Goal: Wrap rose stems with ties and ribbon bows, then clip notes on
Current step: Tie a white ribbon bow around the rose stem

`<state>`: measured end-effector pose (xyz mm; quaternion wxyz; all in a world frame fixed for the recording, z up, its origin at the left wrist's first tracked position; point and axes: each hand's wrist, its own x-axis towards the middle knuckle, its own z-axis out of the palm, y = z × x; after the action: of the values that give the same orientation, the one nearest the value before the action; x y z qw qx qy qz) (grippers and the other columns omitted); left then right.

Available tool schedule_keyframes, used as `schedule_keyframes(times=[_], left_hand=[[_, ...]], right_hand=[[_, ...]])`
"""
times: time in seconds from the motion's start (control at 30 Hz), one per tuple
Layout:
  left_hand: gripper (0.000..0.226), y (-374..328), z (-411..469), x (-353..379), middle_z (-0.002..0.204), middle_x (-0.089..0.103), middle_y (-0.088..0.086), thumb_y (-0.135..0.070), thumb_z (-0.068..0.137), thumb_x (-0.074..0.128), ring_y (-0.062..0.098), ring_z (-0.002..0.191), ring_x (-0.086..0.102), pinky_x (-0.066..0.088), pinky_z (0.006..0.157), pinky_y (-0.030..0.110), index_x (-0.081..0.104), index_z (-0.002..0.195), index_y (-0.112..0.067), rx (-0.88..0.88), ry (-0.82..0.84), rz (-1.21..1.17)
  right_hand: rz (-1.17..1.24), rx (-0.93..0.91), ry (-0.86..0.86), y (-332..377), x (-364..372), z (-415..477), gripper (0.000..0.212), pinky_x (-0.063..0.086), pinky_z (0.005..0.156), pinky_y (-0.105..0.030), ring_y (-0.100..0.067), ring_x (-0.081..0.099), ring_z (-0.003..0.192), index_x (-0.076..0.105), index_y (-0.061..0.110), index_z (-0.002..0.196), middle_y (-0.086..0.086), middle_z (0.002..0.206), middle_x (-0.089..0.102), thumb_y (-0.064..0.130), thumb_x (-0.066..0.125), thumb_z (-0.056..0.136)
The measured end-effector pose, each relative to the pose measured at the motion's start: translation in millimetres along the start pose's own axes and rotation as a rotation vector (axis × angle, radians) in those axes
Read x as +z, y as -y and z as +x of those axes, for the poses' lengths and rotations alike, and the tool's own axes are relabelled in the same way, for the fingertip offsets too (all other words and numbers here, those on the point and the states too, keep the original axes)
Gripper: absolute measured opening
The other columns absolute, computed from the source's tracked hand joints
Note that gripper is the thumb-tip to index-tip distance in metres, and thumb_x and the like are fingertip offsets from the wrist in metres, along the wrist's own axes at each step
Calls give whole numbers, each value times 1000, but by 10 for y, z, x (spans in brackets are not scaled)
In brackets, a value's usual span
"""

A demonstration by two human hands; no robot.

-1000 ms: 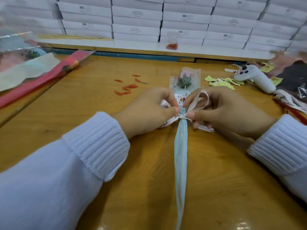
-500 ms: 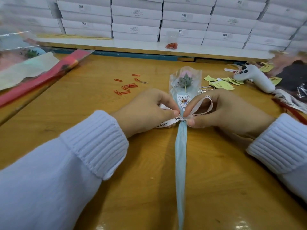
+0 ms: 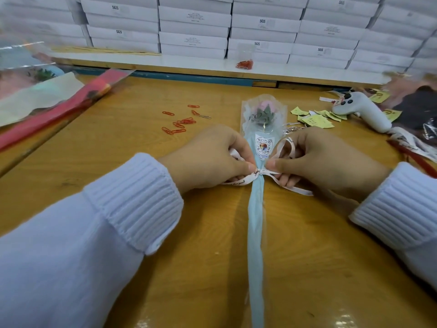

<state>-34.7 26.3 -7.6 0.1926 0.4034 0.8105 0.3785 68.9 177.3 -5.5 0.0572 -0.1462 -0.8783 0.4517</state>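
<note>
Since half a second back the two hands sit a little further apart, and the knot between them looks drawn in smaller and tighter. The round white sticker (image 3: 264, 147) on the sleeve shows more fully between them. The left hand (image 3: 208, 159) pinches the left loop of the white printed ribbon (image 3: 243, 180) between thumb and forefinger, the other fingers curled under. The right hand (image 3: 324, 162) pinches the right loop the same way, and that loop arcs up over its knuckles. Two ribbon tails trail out near-left and near-right of the knot. The knot sits on the pale blue wrapped stem (image 3: 256, 221), which lies flat on the wooden table (image 3: 331, 256) running near to far at centre. The pink rose (image 3: 264, 105) in its clear sleeve is at the far end. Judgement: the bow is being cinched, so the ribbon step on this stem is close to done and the note remains. No note shows on the sleeve yet. Red paper clips (image 3: 179, 123) lie scattered far-left of the hands, and yellow paper notes (image 3: 316, 120) lie far-right, just beside a white pistol-shaped tool (image 3: 361, 112). Both supplies are within easy reach.
</note>
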Motion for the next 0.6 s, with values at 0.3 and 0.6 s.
schedule_keyframes(times=[0.3, 0.6], left_hand=[[8, -4, 37, -35, 101, 60, -12, -26, 87, 66, 4, 81, 51, 33, 54, 11, 69, 80, -28, 10, 18, 202], [11, 91, 40, -31, 74, 70, -5, -20, 86, 68, -1, 57, 64, 47, 49, 10, 65, 94, -26, -57, -98, -167]], right_hand=[[30, 136, -10, 7, 2, 16, 10, 48, 47, -15, -10, 61, 46, 66, 2, 75, -7, 56, 67, 7, 69, 83], [363, 239, -28, -8, -46, 43, 9, 46, 40, -14, -8, 59, 45, 66, 5, 74, -9, 62, 66, 10, 67, 82]])
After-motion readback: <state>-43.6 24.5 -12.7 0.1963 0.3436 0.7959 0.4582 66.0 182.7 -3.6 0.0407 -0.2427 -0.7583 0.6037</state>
